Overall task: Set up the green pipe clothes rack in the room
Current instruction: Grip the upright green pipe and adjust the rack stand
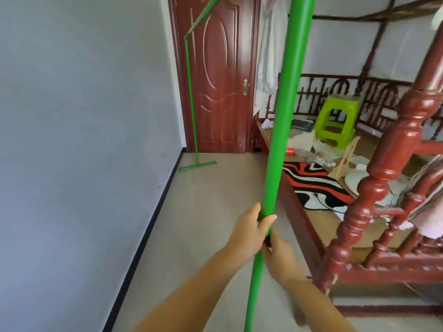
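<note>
Both hands grip the near upright [280,130] at its joint: left hand [249,230] wrapped above, right hand [278,250] closed below, likely steadying it while the far upright [191,97] stands by the door [215,75].

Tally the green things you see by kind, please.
Near green pipe upright, held by left hand and right hand: 1
Far green pipe upright with foot: 1
Green top pipe: 1
Green plastic stool: 1
Total: 4
</note>
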The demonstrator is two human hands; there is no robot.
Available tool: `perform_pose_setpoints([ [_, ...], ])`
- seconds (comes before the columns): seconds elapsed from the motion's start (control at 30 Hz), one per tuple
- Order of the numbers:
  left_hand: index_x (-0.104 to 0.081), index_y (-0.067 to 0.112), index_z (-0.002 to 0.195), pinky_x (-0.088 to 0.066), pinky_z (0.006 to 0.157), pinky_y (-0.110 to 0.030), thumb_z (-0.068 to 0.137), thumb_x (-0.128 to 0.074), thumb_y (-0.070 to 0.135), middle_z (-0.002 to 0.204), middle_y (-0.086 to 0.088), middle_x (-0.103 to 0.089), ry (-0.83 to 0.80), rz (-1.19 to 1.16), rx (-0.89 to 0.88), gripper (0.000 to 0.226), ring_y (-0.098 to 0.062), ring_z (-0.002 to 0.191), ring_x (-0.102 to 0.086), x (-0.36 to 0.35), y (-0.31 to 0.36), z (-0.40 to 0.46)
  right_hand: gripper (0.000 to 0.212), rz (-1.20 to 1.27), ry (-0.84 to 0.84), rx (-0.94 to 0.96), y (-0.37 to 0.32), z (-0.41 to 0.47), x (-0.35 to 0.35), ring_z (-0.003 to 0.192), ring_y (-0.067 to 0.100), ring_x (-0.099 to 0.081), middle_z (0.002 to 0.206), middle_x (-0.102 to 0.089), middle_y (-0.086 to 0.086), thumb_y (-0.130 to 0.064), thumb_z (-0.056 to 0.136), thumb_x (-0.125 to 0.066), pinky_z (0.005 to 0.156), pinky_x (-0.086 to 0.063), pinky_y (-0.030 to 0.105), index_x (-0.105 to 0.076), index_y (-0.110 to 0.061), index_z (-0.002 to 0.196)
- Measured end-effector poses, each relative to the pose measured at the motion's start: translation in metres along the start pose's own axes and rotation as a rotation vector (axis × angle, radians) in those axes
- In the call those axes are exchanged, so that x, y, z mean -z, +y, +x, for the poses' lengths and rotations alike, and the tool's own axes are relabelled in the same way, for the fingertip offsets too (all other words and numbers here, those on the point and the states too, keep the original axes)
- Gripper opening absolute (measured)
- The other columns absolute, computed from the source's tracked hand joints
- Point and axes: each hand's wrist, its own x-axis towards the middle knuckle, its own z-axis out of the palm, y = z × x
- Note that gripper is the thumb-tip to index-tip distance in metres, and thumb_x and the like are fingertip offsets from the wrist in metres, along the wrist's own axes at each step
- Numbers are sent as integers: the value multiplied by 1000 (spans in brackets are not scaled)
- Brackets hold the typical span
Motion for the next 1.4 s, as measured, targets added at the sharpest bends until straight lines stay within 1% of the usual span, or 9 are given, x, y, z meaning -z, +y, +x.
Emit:
perform_pose_setpoints([
  [0.17, -51, 18, 91, -40, 65, -28, 86, -54, 28, 83, -8, -60, 57, 29, 26, 11, -22, 77, -56, 87, -37, -50, 8, 12, -36, 51, -55, -24, -83, 81, 28, -63, 87, -64, 10, -15, 88, -50, 74, -52, 44, -44, -18, 93],
  [0.33, -51, 16, 96, -45, 72, -26, 89, -52, 25, 87, -2, -59, 104, 41, 75, 12, -18, 82, -57, 159, -66, -98, 14, 6, -115, 105, -104, -49, -150, 83, 25, -63, 94, -66, 8, -19, 90, -47, 74, -53, 41, -48, -15, 103],
  [0.53, -50, 22, 87, -41, 62, -3, 90, -50, 22, 78, 8, -56, 211, 51, 146, 2, -3, 74, -53, 220, -83, -146, 24, -13, -208, 242, -145, -71, -206, 84, 24, -64, 100, -68, 10, -21, 90, -47, 71, -52, 37, -46, -10, 112],
  [0.67, -50, 22, 92, -48, 75, -18, 90, -50, 24, 84, 5, -58, 283, 74, 205, 3, -14, 84, -57, 246, -87, -175, 23, 8, -282, 302, -161, -84, -234, 86, 23, -64, 100, -68, 10, -22, 90, -47, 72, -52, 34, -48, -11, 111],
  [0.77, -51, 14, 112, -49, 88, -30, 90, -50, 24, 97, 2, -60, 343, 80, 226, 24, -16, 94, -58, 261, -90, -195, 27, 51, -346, 342, -172, -94, -249, 85, 13, -60, 104, -66, 6, -20, 91, -47, 67, -47, 12, -47, -12, 116],
  [0.9, -54, 11, 103, -53, 88, -38, 89, -52, 24, 98, -11, -65, 395, 57, 252, 19, -24, 95, -61, 283, -102, -218, 28, 122, -408, 337, -191, -108, -272, 86, 5, -57, 107, -64, 4, -16, 91, -47, 67, -42, 2, -47, -12, 119],
  [0.97, -54, 11, 99, -53, 81, -28, 89, -52, 25, 98, -14, -65, 405, 63, 256, 17, -24, 93, -62, 299, -113, -228, 28, 88, -417, 363, -201, -114, -289, 88, 8, -58, 107, -65, 5, -19, 90, -47, 71, -45, 7, -48, -14, 117],
  [1.1, -53, 17, 94, -47, 66, -5, 89, -53, 25, 88, -1, -62, 390, 80, 233, 10, -12, 84, -59, 337, -130, -248, 26, 80, -393, 342, -223, -128, -325, 93, 20, -62, 106, -67, 9, -25, 89, -47, 85, -52, 37, -47, -16, 114],
  [1.4, -51, 20, 95, -47, 70, -13, 90, -50, 25, 83, 8, -57, 303, 37, 158, 8, -8, 81, -56, 386, -140, -271, 24, 27, -305, 316, -255, -147, -360, 86, 27, -64, 96, -68, 15, -23, 87, -52, 77, -53, 42, -50, -10, 107],
])
